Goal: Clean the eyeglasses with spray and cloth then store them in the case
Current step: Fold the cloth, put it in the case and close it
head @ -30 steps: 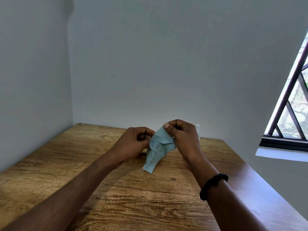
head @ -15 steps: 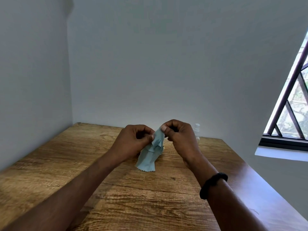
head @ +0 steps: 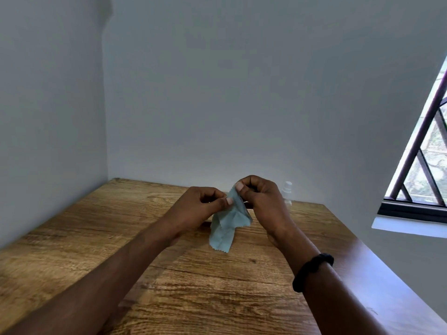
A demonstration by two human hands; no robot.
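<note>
While the left hand (head: 200, 210) and right hand (head: 264, 201) are hovering above the surface (head: 96, 226), fingers (head: 227, 201) of both pinching the pale blue cloth (head: 225, 229), spray bottle (head: 287, 191) standing behind

Plain room, likely home: wooden table (head: 72, 238) in corner, bare walls (head: 242, 93), barred window (head: 420, 165).

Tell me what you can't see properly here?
Head view:
Eyeglasses: none visible; the blue cloth and the left hand and right hand pinching it could hide them.
White spray bottle: partly behind the right hand, too small for detail.
Window: cut off by the right edge.
Case: not in view.
</note>
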